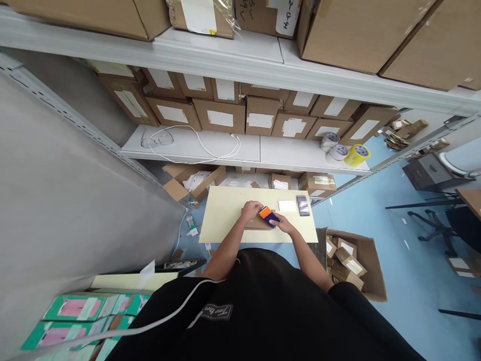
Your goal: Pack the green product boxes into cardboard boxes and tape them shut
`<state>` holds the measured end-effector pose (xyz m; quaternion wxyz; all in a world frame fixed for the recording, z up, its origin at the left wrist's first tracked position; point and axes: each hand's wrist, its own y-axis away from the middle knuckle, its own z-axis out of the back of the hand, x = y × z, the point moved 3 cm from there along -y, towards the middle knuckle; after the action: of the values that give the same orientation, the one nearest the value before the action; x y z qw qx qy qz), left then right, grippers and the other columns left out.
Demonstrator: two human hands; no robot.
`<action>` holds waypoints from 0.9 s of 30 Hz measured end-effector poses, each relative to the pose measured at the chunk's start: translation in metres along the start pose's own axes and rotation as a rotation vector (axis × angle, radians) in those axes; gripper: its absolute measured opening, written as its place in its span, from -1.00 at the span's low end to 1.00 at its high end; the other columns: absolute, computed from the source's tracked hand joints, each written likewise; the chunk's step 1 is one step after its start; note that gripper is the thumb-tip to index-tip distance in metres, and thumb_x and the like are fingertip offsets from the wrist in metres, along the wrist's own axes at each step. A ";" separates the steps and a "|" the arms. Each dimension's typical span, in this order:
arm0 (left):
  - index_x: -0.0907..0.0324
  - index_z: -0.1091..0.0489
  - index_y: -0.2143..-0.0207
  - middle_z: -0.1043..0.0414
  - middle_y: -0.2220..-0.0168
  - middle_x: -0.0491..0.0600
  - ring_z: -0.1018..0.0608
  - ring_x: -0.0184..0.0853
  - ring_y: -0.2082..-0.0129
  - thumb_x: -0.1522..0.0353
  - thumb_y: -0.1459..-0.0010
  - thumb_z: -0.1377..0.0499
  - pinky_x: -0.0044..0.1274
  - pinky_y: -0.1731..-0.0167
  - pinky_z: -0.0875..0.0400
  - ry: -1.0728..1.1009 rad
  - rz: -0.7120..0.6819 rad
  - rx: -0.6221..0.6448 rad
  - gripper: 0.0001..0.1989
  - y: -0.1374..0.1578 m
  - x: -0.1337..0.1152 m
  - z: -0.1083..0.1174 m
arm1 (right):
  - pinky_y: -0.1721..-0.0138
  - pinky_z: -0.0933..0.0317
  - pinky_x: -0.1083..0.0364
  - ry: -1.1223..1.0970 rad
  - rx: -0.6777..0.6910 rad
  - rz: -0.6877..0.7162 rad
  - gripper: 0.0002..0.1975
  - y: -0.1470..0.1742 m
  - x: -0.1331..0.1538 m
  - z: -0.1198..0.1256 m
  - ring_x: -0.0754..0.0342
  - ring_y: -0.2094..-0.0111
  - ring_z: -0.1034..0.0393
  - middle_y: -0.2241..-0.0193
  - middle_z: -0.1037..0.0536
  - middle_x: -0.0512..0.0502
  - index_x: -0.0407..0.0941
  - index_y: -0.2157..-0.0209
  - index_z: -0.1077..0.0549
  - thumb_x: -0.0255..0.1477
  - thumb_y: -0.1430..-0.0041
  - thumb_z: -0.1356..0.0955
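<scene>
On the small cream table (pixel 221 220) lies a flat brown cardboard box (pixel 256 223). My left hand (pixel 251 209) rests on the box's far left corner with fingers curled on it. My right hand (pixel 282 223) holds an orange and dark blue tool (pixel 268 215), pressing it against the box top. A white card (pixel 287 205) and a dark phone-like item (pixel 302 205) lie on the table just beyond my right hand.
Shelves (pixel 240 148) with labelled cardboard boxes stand behind the table, with a white cable (pixel 203 145) and tape rolls (pixel 343 150). An open carton of small boxes (pixel 353 263) sits on the blue floor at right. Green boxes (pixel 75 308) lie at lower left.
</scene>
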<state>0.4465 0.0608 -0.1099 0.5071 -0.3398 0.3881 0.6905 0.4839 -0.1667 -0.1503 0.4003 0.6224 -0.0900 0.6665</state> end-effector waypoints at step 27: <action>0.20 -0.64 0.42 -0.70 0.32 0.07 -0.69 -0.19 0.20 0.30 -0.14 -0.26 -0.40 0.08 -0.56 0.386 0.425 -0.322 -0.81 0.049 0.170 0.031 | 0.18 -0.26 0.13 0.810 0.039 -0.134 -0.47 -0.030 0.069 -0.012 -0.06 0.14 -0.54 0.19 -0.69 -0.07 0.00 0.11 -0.64 0.13 -0.28 -0.33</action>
<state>0.3538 0.1536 -0.2330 0.2084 -0.4517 0.4250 0.7563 0.5009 -0.1105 -0.1022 0.4342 0.3218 0.1283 0.8316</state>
